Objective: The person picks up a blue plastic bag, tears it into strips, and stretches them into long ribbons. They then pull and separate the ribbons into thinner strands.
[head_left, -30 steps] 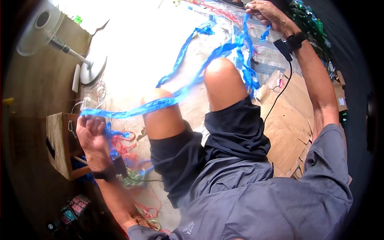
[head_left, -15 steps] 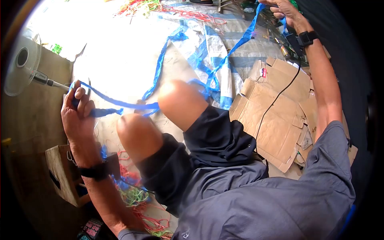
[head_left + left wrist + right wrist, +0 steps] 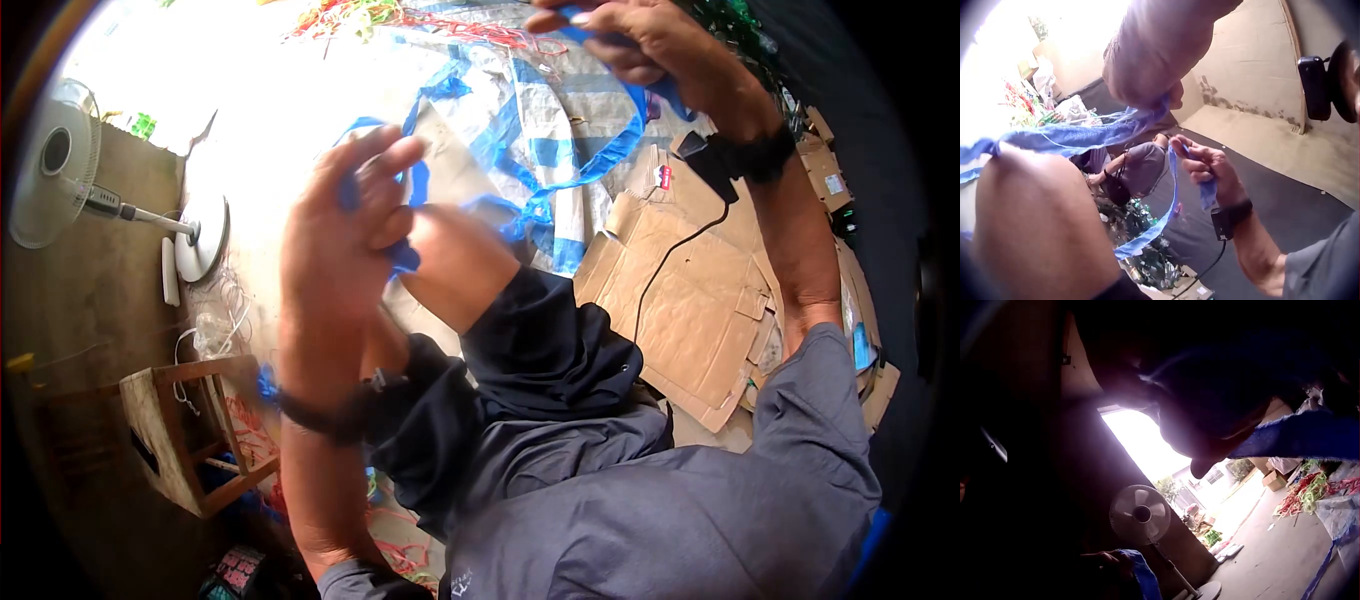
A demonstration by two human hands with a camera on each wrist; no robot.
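A long blue strip (image 3: 615, 155) hangs in a curve from the right hand (image 3: 650, 45), which pinches it near the top of the head view. The left hand (image 3: 345, 225), raised over the knees with bent fingers, holds another stretch of blue strip. In the left wrist view the strip (image 3: 1072, 136) runs from the left hand (image 3: 1157, 56) over a knee, while the right hand (image 3: 1210, 172) grips a part with its end hanging down. The right wrist view is dark; blue strip (image 3: 1297, 437) extends from the right hand (image 3: 1204, 406).
A fan (image 3: 55, 160) stands at the left, above a wooden frame stool (image 3: 165, 430). Flattened cardboard (image 3: 690, 300) lies right of the knees. Striped sheeting (image 3: 600, 105) and red and green strands (image 3: 350, 15) lie beyond. Another person (image 3: 1138, 165) bends near a green pile (image 3: 1138, 228).
The left hand has moved right from beside the fan to above the knees. The right hand has come left and nearer, and the strip between them has slackened.
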